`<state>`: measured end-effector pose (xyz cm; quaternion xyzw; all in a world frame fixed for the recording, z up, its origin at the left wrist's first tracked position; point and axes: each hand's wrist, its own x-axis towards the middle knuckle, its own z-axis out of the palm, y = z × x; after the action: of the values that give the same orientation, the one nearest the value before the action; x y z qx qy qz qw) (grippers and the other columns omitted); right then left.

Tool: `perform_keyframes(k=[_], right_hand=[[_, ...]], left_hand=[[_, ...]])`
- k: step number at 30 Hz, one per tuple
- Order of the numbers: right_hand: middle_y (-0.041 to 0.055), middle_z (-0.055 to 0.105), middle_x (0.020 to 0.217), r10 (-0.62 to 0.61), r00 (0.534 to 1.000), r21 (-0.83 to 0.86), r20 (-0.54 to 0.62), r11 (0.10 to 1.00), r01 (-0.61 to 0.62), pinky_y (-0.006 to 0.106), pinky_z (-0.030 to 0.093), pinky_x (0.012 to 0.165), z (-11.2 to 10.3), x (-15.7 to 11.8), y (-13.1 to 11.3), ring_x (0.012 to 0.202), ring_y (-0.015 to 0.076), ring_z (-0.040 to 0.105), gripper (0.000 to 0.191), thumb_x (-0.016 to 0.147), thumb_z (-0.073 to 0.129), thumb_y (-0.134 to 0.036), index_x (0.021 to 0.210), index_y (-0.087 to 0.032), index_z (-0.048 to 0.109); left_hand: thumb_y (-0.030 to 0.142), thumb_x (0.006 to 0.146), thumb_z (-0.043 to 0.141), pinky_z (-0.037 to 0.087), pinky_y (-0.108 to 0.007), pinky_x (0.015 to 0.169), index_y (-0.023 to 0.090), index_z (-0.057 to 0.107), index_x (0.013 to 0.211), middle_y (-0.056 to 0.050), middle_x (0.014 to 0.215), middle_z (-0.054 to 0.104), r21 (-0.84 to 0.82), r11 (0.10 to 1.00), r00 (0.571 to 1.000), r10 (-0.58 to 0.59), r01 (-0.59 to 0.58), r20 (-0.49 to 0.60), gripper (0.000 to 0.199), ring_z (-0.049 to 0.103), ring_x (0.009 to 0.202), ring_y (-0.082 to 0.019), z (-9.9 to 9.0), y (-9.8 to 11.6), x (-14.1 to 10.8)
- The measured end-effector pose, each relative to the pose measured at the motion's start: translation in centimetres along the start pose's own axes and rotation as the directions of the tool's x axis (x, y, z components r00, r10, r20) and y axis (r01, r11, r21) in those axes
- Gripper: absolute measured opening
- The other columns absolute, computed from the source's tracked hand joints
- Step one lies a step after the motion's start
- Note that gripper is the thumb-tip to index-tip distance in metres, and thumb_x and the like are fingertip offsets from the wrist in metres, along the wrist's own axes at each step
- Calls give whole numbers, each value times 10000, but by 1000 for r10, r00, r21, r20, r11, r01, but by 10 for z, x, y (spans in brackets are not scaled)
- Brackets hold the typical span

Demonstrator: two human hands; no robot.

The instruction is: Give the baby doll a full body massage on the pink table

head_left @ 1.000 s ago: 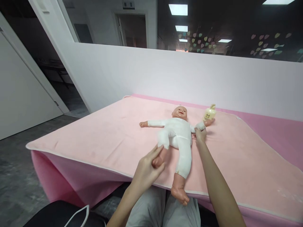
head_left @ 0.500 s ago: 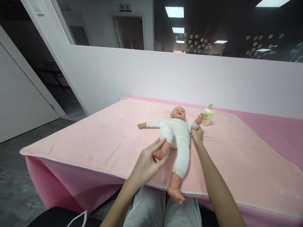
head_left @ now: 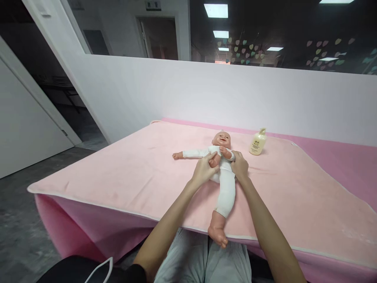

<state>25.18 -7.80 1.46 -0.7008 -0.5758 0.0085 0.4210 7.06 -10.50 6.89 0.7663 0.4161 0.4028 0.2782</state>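
Observation:
A baby doll [head_left: 226, 192] with a white cloth body lies on its back, head away from me, on a pink blanket [head_left: 123, 173]. My left hand [head_left: 204, 169] is closed around the doll's bent leg, its foot lifted up over the chest. My right hand [head_left: 240, 164] grips the doll's arm on the right, folded across the chest so that the doll's hand sits close to the raised foot. The doll's other leg points toward me, its foot over the blanket's near edge. Its other arm stretches out to the left.
A pale yellow pump bottle [head_left: 257, 142] stands right of the doll's head. Behind the table rises a white wall [head_left: 206, 94] with glass above. A darker pink cover [head_left: 347, 161] shows at the right, and a white cord [head_left: 101, 269] at bottom left.
My left hand has pushed the doll's leg up and away from me, bending it onto the chest. My right hand has brought the doll's arm inward, left across the chest.

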Motion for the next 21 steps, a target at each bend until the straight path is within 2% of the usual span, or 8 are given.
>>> perform_keyframes(k=[2, 5, 9, 12, 13, 15, 18, 21], right_hand=[[40, 605, 1104, 2, 1000, -5, 3, 1000, -2, 235, 390, 677, 0, 0, 2, 907, 173, 564, 439, 694, 410, -96, 1080, -215, 584], [50, 644, 953, 178, 983, 93, -40, 980, -174, 244, 397, 634, 3, 4, 19, 816, 187, 575, 295, 719, 460, -199, 980, -193, 597], [64, 645, 815, 467, 882, 267, -59, 859, -437, 234, 407, 556, 9, 13, 46, 659, 168, 574, 255, 716, 511, -271, 928, -150, 584], [53, 636, 756, 570, 822, 360, 10, 765, -535, 232, 413, 515, 9, 15, 53, 560, 146, 557, 278, 732, 502, -286, 948, -129, 581], [53, 637, 766, 561, 828, 350, 1, 775, -526, 235, 416, 522, 9, 14, 51, 565, 147, 559, 290, 737, 498, -290, 963, -129, 581], [62, 640, 830, 461, 885, 248, -70, 867, -433, 245, 423, 573, 6, 11, 43, 651, 163, 576, 302, 740, 496, -282, 989, -136, 583], [68, 628, 985, 141, 988, -4, -55, 990, -142, 254, 407, 646, 2, 5, 23, 807, 182, 578, 336, 745, 448, -188, 1052, -172, 583], [58, 574, 1149, -81, 995, -164, 59, 982, 89, 242, 380, 637, -2, 1, 9, 844, 163, 572, 485, 718, 394, -75, 1157, -218, 544]], left_hand=[[97, 685, 559, 461, -358, 945, 155, 515, 1264, -73, 1235, 583, 0, 1000, 1000, -5, 5, 2, 583, 563, 1102, -245, -5, 6, -9], [171, 721, 585, 422, -341, 1002, 212, 503, 1276, -40, 1324, 510, -5, 999, 999, 37, -38, -39, 563, 477, 1218, -234, -18, 14, -53], [213, 760, 570, 418, -339, 1010, 239, 494, 1286, -51, 1351, 480, 43, 998, 998, -44, 46, -49, 532, 427, 1260, -234, -31, 19, -130], [215, 764, 568, 427, -347, 1002, 250, 501, 1279, -50, 1334, 498, 86, 994, 997, -68, 71, -36, 521, 415, 1267, -238, -34, 18, -154], [219, 761, 574, 427, -352, 1003, 250, 509, 1272, -50, 1329, 503, 86, 994, 998, -59, 62, -36, 517, 422, 1262, -241, -34, 17, -150], [230, 748, 593, 425, -363, 1006, 244, 524, 1260, -54, 1327, 505, 62, 998, 997, -29, 33, -66, 516, 446, 1244, -249, -30, 14, -127], [202, 719, 610, 424, -372, 1004, 221, 530, 1253, -58, 1312, 521, 21, 1000, 990, 14, -12, -137, 540, 480, 1215, -253, -17, 8, -68], [106, 700, 569, 430, -377, 987, 161, 544, 1238, -85, 1281, 545, 30, 1000, 996, 9, -6, -93, 541, 534, 1150, -258, -6, 3, -18]])
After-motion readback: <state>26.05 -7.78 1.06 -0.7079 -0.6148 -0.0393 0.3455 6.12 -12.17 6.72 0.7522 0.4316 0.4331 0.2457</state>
